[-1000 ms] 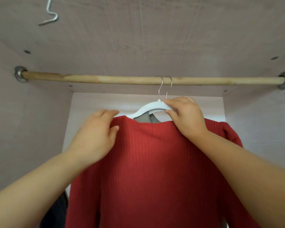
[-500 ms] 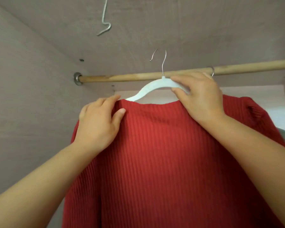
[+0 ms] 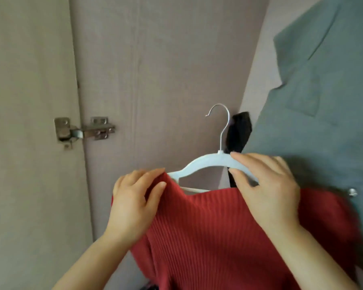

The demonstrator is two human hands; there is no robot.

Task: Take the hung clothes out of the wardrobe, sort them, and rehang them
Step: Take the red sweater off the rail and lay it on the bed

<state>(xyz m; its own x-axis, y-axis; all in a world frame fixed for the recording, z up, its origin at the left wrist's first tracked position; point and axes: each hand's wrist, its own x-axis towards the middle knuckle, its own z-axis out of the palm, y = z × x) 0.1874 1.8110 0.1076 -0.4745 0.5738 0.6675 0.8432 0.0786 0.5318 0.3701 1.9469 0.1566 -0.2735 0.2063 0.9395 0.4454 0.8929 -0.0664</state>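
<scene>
My right fingers [image 3: 246, 162] pinch the white hanger [image 3: 205, 162] just beside its free hook [image 3: 220, 122], to hold it level. My left fingers [image 3: 147, 174] pinch the red ribbed sweater [image 3: 208, 237] at its shoulder, so it cannot slip off.

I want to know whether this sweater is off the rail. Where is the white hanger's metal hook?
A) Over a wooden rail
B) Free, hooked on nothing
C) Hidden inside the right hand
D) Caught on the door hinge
B: the hook of the white hanger stands free in front of the wardrobe panel, with no rail in view. The right hand grips the hanger and the left hand pinches the red sweater.
</scene>
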